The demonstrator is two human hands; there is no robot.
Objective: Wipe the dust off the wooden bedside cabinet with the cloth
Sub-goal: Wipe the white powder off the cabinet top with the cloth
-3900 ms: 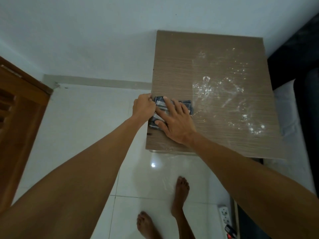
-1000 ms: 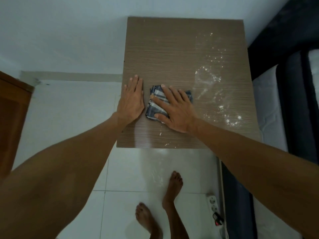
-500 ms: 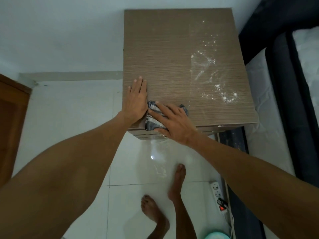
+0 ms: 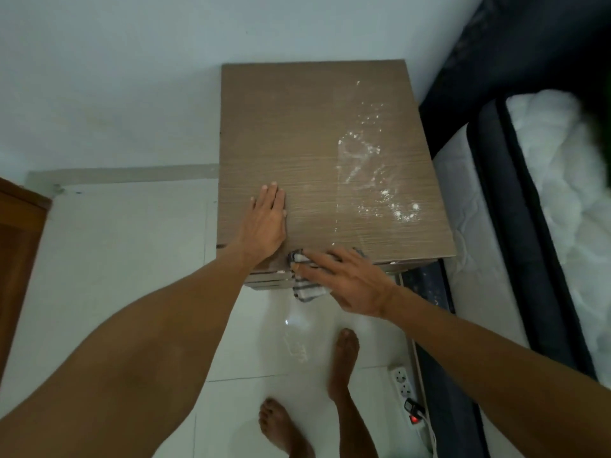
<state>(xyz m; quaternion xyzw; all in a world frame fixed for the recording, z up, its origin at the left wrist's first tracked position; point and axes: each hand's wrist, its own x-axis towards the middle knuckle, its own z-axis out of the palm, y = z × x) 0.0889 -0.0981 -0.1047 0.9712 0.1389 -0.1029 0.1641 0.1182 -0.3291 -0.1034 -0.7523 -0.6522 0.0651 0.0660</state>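
Observation:
The wooden bedside cabinet [image 4: 297, 133] stands against the wall, seen from above. White dust [image 4: 380, 180] covers the right part of its top; the left part looks clean. My left hand [image 4: 266, 223] lies flat on the top near the front left, fingers together. My right hand [image 4: 344, 276] presses the striped grey and white cloth [image 4: 305, 287] over the cabinet's front edge. Part of the cloth hangs below the edge, and the hand covers the rest of it.
A bed with a dark frame and white mattress [image 4: 535, 226] stands right of the cabinet. A white power strip [image 4: 405, 388] with a red switch lies on the tiled floor at the lower right. My bare feet [image 4: 344, 361] stand in front. A wooden door [image 4: 16, 259] is at the left.
My right hand has dragged the cloth toward me, from the middle of the top to its front edge. My left hand went from gripping the cloth to lying flat on the top.

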